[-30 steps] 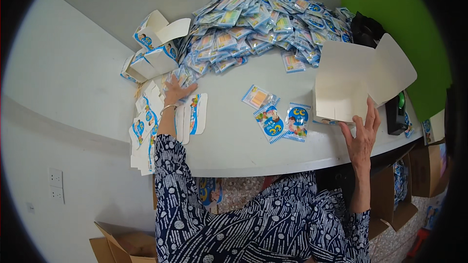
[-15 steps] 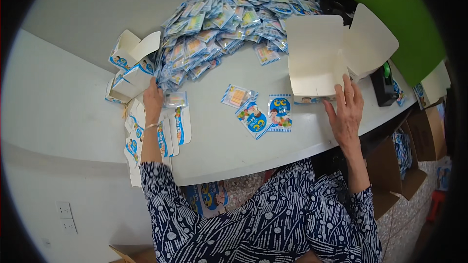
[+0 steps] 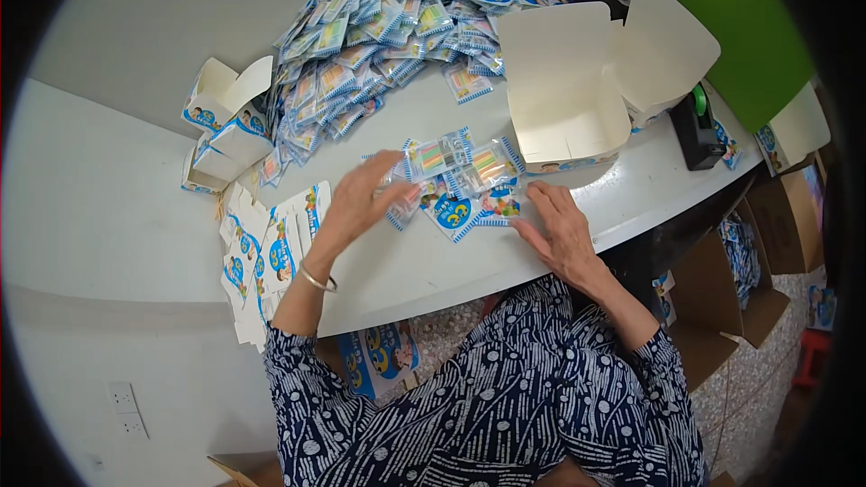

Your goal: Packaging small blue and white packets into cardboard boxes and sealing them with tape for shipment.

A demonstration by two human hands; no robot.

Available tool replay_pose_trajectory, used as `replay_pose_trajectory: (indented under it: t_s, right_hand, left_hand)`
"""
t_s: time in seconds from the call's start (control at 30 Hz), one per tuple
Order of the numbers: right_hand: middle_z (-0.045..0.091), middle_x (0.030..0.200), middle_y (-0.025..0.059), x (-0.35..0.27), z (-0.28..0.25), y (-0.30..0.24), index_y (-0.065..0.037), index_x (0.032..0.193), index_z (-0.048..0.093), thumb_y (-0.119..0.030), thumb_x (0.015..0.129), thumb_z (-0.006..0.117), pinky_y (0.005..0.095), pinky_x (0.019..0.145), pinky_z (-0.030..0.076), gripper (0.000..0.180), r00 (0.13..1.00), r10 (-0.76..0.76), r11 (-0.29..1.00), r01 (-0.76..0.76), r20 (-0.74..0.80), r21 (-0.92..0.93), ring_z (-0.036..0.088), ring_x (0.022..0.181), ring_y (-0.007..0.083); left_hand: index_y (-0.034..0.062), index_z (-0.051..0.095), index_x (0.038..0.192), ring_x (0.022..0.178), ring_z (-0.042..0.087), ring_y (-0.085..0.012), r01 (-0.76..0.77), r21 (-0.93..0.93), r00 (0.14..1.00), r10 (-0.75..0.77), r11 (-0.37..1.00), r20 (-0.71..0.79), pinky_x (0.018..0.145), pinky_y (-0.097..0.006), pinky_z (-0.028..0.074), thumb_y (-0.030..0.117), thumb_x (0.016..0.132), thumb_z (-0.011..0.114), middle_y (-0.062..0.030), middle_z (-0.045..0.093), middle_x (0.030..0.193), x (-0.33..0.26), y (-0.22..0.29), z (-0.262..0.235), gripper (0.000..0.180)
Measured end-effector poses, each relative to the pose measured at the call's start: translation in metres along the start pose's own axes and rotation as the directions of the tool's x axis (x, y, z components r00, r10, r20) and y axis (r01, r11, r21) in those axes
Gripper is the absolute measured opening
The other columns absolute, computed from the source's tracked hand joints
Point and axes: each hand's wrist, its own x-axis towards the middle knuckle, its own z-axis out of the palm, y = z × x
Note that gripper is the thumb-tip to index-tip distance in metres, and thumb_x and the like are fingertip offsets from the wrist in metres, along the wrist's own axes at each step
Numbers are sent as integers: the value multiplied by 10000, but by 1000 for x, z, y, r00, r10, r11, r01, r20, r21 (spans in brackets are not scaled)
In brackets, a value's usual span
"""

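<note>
In the middle of the white table (image 3: 388,280) lies a small group of clear and blue sachets. Two sachets with coloured sticks showing, a left one (image 3: 437,156) and a right one (image 3: 488,168), lie over a sachet with a blue round print (image 3: 450,212). My left hand (image 3: 356,203) hovers at the left side of this group, thumb and fingers apart; a sachet (image 3: 402,205) partly shows beside its thumb. At the group's right edge, my right hand (image 3: 566,236) rests with fingers bent and thumb apart, holding nothing that I can see.
A large heap of sachets (image 3: 388,41) covers the back. White open-lidded boxes (image 3: 566,81) stand at right, near a black tape dispenser (image 3: 699,135). Small boxes (image 3: 230,140) and flattened cartons (image 3: 257,252) are at left. Cardboard boxes (image 3: 708,307) sit below the right edge.
My left hand has come from the heap's left edge to the middle, where more sachets now lie. My right hand has left the open box and moved left to the sachets.
</note>
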Motion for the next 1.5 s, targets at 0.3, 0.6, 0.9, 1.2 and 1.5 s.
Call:
replay_pose_trajectory:
  t_s: [0.3, 0.6, 0.9, 1.2, 1.5]
  right_hand:
    - [587, 1092, 168, 14, 14, 3, 10, 1133, 572, -189, 807, 709, 415, 842, 472, 405, 998, -13, 997, 17, 54, -72, 533, 963, 338]
    - [510, 1081, 132, 14, 28, 0, -104, 1140, 584, -304, 785, 715, 414, 772, 403, 428, 992, -23, 951, 59, 121, -303, 488, 946, 294]
    - [507, 1081, 138, 14, 32, -4, -92, 1132, 574, -297, 792, 705, 399, 738, 375, 418, 992, -66, 938, 99, 109, -331, 477, 943, 286]
    - [505, 1131, 170, 8, 32, 5, -11, 1192, 504, -291, 744, 757, 418, 803, 408, 585, 999, -49, 976, 52, 19, -212, 493, 965, 316]
    - [563, 1008, 147, 3, -12, 17, -13, 1103, 558, -252, 728, 785, 385, 757, 465, 500, 980, -10, 957, -48, 196, 285, 541, 883, 305]
  left_hand:
    - [2, 613, 1148, 1053, 587, -346, -1, 100, 999, 4, 995, -32, 916, -405, 449, 393, 740, 760, -205, 632, 1117, 74, -17, 47, 584]
    - [0, 671, 946, 721, 561, -69, 225, -420, 974, -211, 879, 80, 655, -220, 443, 175, 799, 733, -8, 646, 799, 89, -3, 19, 237]
    - [-2, 583, 907, 712, 531, -188, 5, -91, 999, -8, 996, -34, 681, -312, 445, 199, 795, 716, -88, 592, 834, 86, 19, 75, 266]
    - [10, 564, 990, 750, 585, -299, -25, -216, 993, -1, 976, -121, 674, -370, 471, 174, 823, 685, -161, 590, 958, 53, 55, 75, 264]
    - [-14, 566, 1020, 818, 609, -324, -369, -258, 927, 334, 893, -169, 719, -384, 488, 152, 849, 652, -158, 598, 932, 9, 105, 82, 253]
